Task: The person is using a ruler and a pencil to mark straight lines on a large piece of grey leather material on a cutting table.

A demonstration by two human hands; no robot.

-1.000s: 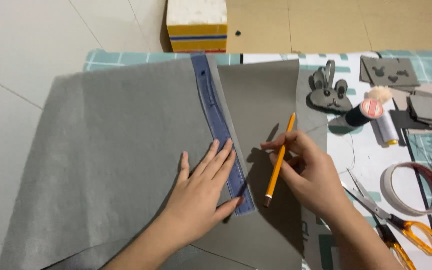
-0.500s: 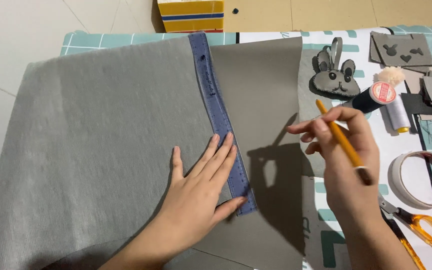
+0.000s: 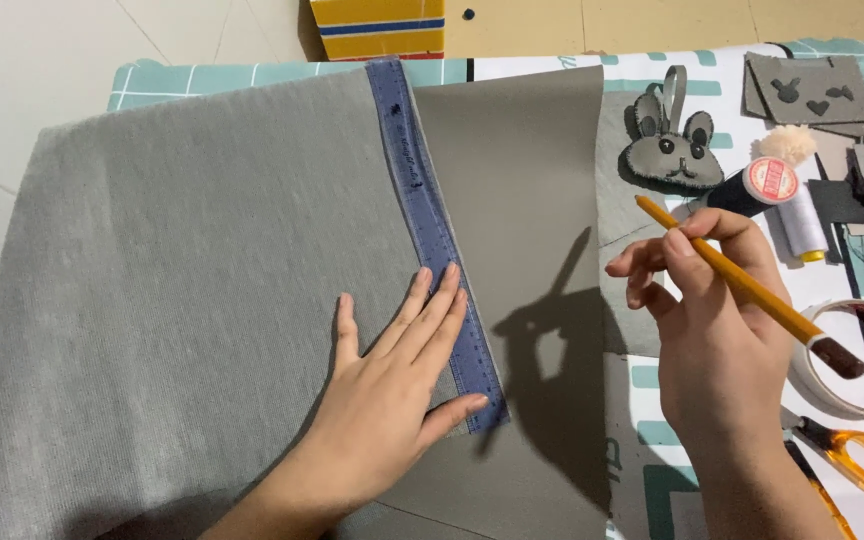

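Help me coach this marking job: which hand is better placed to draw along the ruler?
Right. The right hand already grips the pencil beside the ruler, while the left hand lies flat, pinning it to the grey fabric.

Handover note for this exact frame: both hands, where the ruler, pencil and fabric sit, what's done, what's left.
Left hand: flat, pressing the blue ruler onto the grey fabric.
Right hand: holds the yellow pencil in the air, off to the right of the fabric, tip not touching anything.
Ruler lies along the edge where the textured fabric overlaps the smooth grey sheet.
Done: ruler placed and pinned. No drawn line is visible.
Left: likely marking along the ruler. Orange scissors lie at the right.
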